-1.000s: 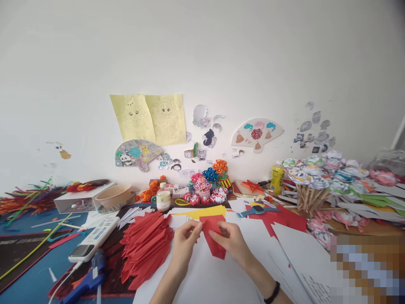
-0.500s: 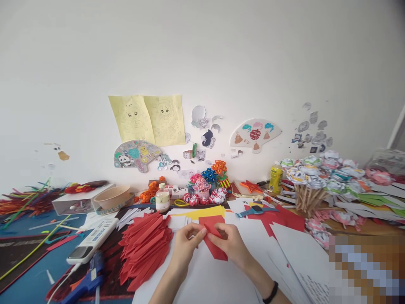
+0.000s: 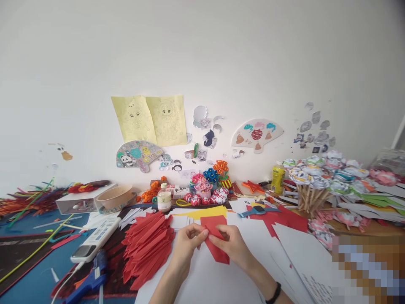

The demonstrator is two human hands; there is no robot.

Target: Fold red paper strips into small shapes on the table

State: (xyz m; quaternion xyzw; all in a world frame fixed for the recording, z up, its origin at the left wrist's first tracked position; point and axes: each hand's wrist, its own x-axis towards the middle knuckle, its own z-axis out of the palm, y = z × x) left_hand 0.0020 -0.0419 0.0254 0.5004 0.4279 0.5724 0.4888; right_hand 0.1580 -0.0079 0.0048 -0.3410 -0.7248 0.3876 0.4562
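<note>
Head view: both hands, left [image 3: 187,241] and right [image 3: 232,242], are pinching red paper [image 3: 215,236] mid-fold, lying mid-surface, near front edge. Best aligning edges before creasing firmly.

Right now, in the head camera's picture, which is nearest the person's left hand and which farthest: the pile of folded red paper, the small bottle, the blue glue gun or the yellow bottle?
From the left hand:
1. Pile of folded red paper, just to its left.
2. Small bottle, behind it, toward the wall.
3. Blue glue gun, far left, at the near edge.
4. Yellow bottle, far right, by the wall.
</note>
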